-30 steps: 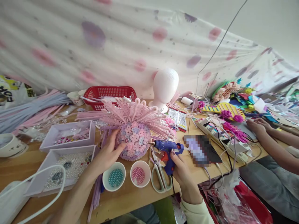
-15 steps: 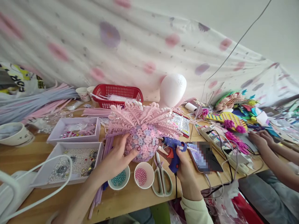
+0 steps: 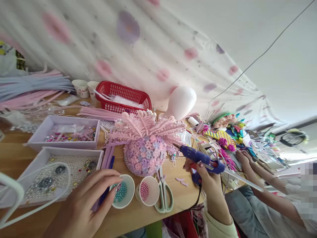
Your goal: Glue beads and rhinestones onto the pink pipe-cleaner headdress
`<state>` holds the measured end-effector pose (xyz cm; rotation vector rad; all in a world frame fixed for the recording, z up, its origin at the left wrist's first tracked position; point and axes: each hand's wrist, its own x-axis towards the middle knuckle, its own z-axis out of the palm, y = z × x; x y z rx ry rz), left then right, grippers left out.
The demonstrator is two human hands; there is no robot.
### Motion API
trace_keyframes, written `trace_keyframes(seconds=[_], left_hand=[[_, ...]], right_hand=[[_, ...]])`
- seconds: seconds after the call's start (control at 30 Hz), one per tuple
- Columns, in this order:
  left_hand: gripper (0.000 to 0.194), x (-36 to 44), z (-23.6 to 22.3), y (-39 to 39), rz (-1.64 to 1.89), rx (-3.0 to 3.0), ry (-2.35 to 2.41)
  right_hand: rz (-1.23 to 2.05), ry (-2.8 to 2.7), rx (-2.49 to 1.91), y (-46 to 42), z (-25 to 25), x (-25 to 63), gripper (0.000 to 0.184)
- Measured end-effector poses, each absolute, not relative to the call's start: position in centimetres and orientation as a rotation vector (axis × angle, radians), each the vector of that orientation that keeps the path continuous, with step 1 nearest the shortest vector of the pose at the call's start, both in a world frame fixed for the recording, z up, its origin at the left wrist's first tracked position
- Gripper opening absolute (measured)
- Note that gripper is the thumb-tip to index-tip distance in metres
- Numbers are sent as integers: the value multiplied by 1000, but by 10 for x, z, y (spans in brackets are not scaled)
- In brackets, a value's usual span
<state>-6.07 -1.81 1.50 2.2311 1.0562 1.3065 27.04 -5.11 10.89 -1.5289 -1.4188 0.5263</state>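
Observation:
My left hand (image 3: 90, 195) is at the rim of a paper cup (image 3: 130, 195) of teal beads (image 3: 121, 192). Its fingertips reach over the cup, with a small gap between thumb and forefinger. In my right hand (image 3: 208, 180) is a blue hot glue gun (image 3: 198, 157), its nozzle pointing left and a glue stick (image 3: 244, 180) jutting from the back. Left of the nozzle sits a dome covered in small pink, lilac and blue flowers (image 3: 146, 155), topped by pink feather-like fronds (image 3: 146, 127). Beside the teal beads stands a cup of pink beads (image 3: 144, 191).
Scissors (image 3: 163, 195) lie right of the cups. Two white trays (image 3: 96, 134) of gems and pearls are at left. Behind are a red basket (image 3: 109, 86) and a white foam head (image 3: 182, 102). A co-worker's hands (image 3: 244, 158) rest at right, near craft pieces.
My left hand has let go of the flowered dome and come down to the cup of teal beads. My right hand has drawn the glue gun rightward and tilted it. The view has turned.

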Motion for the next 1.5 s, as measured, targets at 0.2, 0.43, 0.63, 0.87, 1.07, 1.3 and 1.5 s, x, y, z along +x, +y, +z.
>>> trace_keyframes(seconds=[0.2, 0.43, 0.63, 0.87, 1.07, 1.3, 1.5], left_hand=[[23, -70, -1, -20, 1473, 2392, 1009], [26, -69, -22, -25, 1420, 2359, 1001], [31, -74, -21, -32, 1454, 2184, 1021], [30, -83, -24, -24, 1391, 2377, 907], [27, -86, -27, -22, 1360, 2432, 894], [26, -88, -28, -19, 1325, 2498, 863], [25, -82, -21, -24, 1368, 2412, 914]], right_hand=[[463, -1587, -1698, -21, 129, 264, 63], [475, -1690, -1769, 0, 127, 252, 70], [406, -1731, -1795, 9, 129, 245, 73], [402, -1717, -1833, 12, 128, 245, 70], [419, -1663, -1868, 12, 126, 246, 72], [444, -1731, -1827, 11, 124, 249, 68], [454, -1822, -1816, 11, 132, 247, 64]])
